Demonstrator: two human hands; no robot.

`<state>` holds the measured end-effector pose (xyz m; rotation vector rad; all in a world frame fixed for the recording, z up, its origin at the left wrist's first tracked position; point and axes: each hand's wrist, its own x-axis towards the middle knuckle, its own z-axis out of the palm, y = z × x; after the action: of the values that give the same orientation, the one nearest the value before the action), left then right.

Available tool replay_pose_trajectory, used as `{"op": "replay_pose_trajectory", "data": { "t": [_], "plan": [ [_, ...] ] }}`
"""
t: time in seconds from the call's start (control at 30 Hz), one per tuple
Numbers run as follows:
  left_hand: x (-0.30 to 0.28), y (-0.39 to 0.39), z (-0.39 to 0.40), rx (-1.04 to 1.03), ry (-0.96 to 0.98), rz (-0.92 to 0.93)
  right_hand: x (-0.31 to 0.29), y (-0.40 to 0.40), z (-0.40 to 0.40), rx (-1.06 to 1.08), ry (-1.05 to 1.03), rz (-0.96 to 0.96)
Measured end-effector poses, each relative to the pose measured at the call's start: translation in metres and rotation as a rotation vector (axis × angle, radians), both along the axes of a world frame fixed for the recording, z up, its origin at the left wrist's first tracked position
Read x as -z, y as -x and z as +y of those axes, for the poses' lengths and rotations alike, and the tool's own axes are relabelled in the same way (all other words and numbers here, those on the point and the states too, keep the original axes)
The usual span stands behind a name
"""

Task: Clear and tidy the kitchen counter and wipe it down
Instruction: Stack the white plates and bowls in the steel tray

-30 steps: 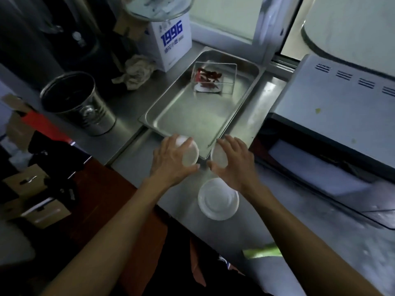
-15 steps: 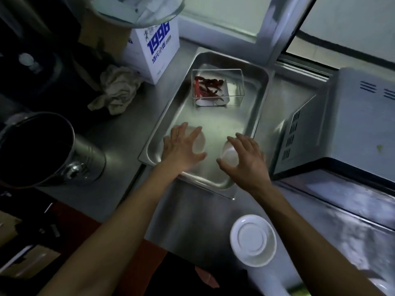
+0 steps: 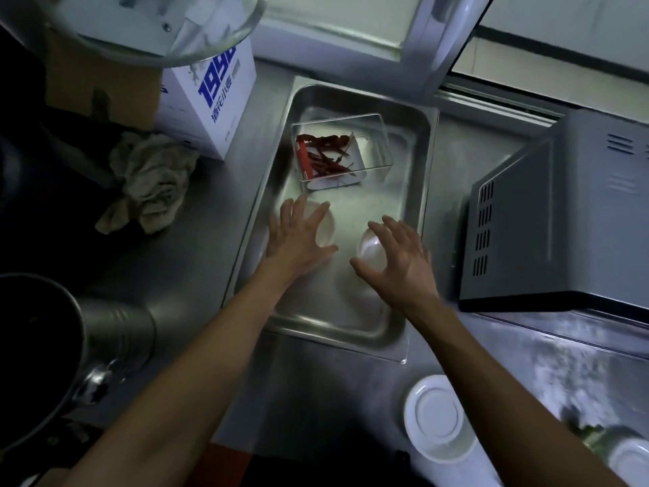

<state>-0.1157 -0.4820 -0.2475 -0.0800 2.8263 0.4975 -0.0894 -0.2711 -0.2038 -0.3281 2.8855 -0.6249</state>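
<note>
A steel tray (image 3: 337, 332) lies on the steel counter (image 3: 298, 388). My left hand (image 3: 298, 240) spans a small white bowl (image 3: 325, 228) from above, inside the tray at its left. My right hand (image 3: 400, 261) curls its thumb and fingers round a second small white bowl (image 3: 368, 249) in the middle of the tray. Both bowls are low over or on the tray floor; I cannot tell which. Behind them in the tray stands a clear box of dried red chillies (image 3: 337, 152).
An upturned white dish (image 3: 437, 418) sits on the counter near my right forearm, another white dish (image 3: 628, 458) at the bottom right. A crumpled rag (image 3: 151, 177) and a white carton (image 3: 217, 100) lie left of the tray, a microwave (image 3: 562, 212) right, a metal bucket (image 3: 105, 339) at left.
Both hands carried the small white bowls forward from the counter's front edge over the tray rim and down into the tray. The view has moved closer to the tray.
</note>
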Motion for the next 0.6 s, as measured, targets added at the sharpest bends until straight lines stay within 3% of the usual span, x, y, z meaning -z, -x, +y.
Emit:
{"op": "replay_pose_trajectory", "data": {
  "t": [0.33,0.6],
  "plan": [
    [0.009,0.019,-0.01,0.081,0.013,0.013,0.017,0.039,-0.017,-0.001,0.002,-0.013],
    [-0.007,-0.01,-0.04,0.037,0.073,0.149,0.016,0.06,-0.061,-0.089,-0.003,0.015]
  ]
}}
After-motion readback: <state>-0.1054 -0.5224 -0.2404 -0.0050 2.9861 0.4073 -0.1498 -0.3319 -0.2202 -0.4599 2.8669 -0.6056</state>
